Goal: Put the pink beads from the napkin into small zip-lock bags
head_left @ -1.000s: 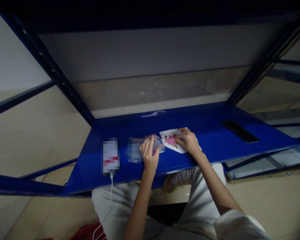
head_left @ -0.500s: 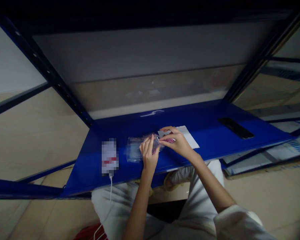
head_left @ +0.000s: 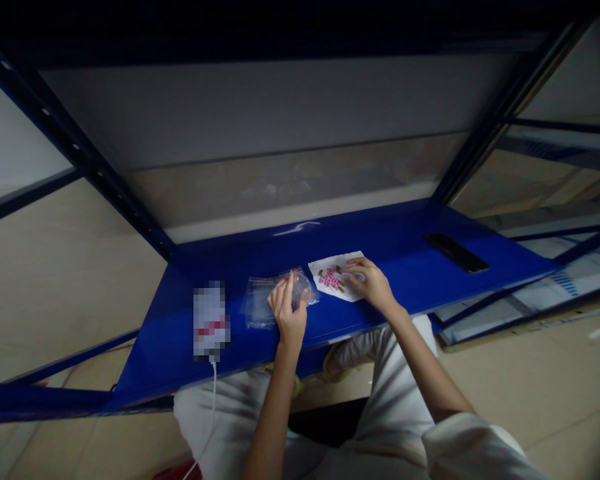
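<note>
In the head view, my left hand (head_left: 289,308) is closed on a clear plastic zip bag (head_left: 310,293), its fingers pinching near the top edge. Other clear bags (head_left: 260,303) lie flat beneath and to the left of that hand. A sheet of white paper (head_left: 353,293) lies to the right, bearing a small pile of pink bead-like pieces (head_left: 330,279) and a few brown ones (head_left: 341,289). Over the right part of the paper hovers my right hand (head_left: 373,283), fingers apart, the tips beside the pile. Nothing shows between them.
Everything lies on a blue metal shelf (head_left: 260,257) with upright posts at both sides. At the left is a blurred-out white device (head_left: 210,320) with a white cable (head_left: 214,400) hanging over the front edge. A black phone-like slab (head_left: 457,252) lies at the right.
My right hand has left the bag at my left hand and moved right, over the paper. The pink pieces on the paper now show. My left hand keeps the bag; the view has shifted slightly.
</note>
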`<state>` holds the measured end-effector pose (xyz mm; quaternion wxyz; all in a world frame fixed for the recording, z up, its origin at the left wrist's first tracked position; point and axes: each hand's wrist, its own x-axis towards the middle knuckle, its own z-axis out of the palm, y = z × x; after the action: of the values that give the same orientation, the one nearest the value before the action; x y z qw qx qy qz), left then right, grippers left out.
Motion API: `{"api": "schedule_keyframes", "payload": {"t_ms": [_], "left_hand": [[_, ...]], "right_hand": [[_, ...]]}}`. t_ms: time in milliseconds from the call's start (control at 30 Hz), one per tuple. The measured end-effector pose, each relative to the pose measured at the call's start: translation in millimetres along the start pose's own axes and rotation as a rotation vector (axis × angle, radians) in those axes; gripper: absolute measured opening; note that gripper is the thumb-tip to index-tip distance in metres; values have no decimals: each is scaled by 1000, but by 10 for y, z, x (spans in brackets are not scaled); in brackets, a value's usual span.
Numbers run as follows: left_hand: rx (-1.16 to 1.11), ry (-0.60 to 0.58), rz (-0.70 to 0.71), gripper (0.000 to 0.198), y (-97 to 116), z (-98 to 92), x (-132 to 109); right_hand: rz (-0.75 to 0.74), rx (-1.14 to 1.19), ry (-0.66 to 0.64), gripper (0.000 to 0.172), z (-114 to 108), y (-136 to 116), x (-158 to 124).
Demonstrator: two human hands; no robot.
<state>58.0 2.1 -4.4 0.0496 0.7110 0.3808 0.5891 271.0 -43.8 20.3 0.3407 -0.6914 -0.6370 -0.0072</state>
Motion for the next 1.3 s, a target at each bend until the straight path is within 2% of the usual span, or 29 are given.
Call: {"api": "schedule_keyframes", "payload": {"t_ms": [133,267,467,767,933,1100,1200,1300], "left_hand": [[5,-16,23,42,1,3,2],[6,-39,32,41,11,5,4],[-18,-33,13,40,25,-3,11],[-31,14,11,40,39,-20,13],[-36,29,-8,40,33,-10,4],[-82,55,-57,48,23,-6,-25],[-72,72,-46,40,27,-9,-20],[-40,60,-5,31,33,-14,1]], "right_hand": [[-66,-58,5,21,132,104,20],[-37,-161,-19,19,185,74,124],[-23,-227,-83,11,146,31,239],[-53,-249,-125,11,100,29,256],[-38,-223,-133,19,143,72,248],[-17,-219,-123,14,191,60,261],[14,-180,-105,11,162,19,274],[-21,-67,-65,10,53,-109,286]]}}
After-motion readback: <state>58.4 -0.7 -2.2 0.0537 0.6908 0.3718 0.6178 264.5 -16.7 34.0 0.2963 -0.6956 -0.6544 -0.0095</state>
